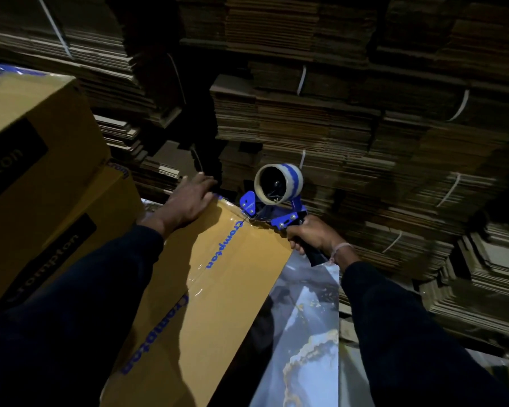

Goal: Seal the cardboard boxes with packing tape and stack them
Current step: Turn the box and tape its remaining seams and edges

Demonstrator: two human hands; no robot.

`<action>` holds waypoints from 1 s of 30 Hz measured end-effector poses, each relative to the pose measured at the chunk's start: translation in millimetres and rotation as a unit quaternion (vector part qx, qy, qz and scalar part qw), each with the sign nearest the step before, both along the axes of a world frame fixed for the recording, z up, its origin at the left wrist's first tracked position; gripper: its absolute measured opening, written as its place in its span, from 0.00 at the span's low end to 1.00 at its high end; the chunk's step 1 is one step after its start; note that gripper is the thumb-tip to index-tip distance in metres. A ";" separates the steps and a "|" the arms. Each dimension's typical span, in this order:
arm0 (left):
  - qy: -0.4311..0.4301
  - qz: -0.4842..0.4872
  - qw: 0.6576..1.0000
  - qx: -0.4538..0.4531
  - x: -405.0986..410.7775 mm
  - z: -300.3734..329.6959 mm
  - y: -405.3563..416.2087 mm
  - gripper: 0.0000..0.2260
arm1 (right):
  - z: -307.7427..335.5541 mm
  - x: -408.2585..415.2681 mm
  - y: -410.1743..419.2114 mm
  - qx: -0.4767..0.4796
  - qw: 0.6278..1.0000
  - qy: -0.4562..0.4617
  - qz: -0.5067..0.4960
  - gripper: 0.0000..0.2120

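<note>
We're sealing the box [218, 274] on the marbled table [306, 318], w/ a strip of clear tape [200, 277] printed in blue lying along its top seam. Our right hand [312, 235] is wrapping round the handle of the blue tape gun [272, 207], whose front end is sitting at the box's far edge, roll [278, 183] standing above it. Our left hand [188, 201] is lying flat, fingers straight, pressing on the far left corner of the box top, well apart from the right.

We're judging we're at the end of the pass, w/ the tape about to be turned over the far edge and cut.

Risks from here:
- The cut: if we're pulling w/o tilting the blade into the tape, it's stretching instead of tearing, and the strip may lift.
- The box is looking like it overhangs the table on the far side; pushing down hard there could tip or slide it, so the left hand is needing to keep weight on.
- Wrinkles are already showing in the tape mid-seam; w/o rubbing down, it may peel.

Two sealed boxes [36, 160] are stacked just beside, on the left; bundled flat cardboard [350, 113] is piled behind.
</note>
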State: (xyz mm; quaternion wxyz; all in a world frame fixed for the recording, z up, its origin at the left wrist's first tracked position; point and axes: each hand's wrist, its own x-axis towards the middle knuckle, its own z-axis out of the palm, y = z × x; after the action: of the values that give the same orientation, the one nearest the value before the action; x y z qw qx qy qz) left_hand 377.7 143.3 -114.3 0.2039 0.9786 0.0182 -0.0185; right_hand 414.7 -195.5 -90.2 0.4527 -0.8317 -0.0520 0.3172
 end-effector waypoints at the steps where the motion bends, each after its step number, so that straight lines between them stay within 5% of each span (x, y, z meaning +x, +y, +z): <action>1: -0.010 -0.031 0.999 -0.012 -1.1 4.0 -9.3 0.19 | -1.0 1.1 0.4 -0.004 1.000 0.000 0.000 0.05; 10: 0.002 -0.100 0.991 -0.091 -12.4 -16.9 -14.5 0.27 | -1.6 2.1 -0.6 0.001 1.000 -0.008 -0.007 0.04; 16: -0.002 0.048 0.972 -0.228 -1.9 -5.4 -28.5 0.23 | -1.2 -0.1 -0.7 -0.004 1.000 -0.030 -0.007 0.05; 20: -0.005 -0.005 0.992 -0.125 6.5 -0.2 -29.5 0.13 | -2.5 -0.1 -1.6 -0.008 0.999 -0.032 -0.008 0.05; 26: 0.047 -0.085 0.992 -0.076 9.3 3.4 -13.1 0.17 | -2.5 1.9 -0.8 -0.007 1.000 -0.026 -0.003 0.05; 30: 0.024 -0.128 0.991 -0.012 23.2 15.1 -28.8 0.10 | -3.8 3.0 -1.1 -0.003 1.000 -0.017 0.004 0.05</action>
State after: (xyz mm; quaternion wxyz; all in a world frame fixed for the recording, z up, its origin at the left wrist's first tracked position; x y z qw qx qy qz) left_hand 400.9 114.5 -99.1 0.2106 0.9698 -0.1025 -0.0685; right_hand 417.7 -196.6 -94.0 0.4477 -0.8384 -0.0620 0.3045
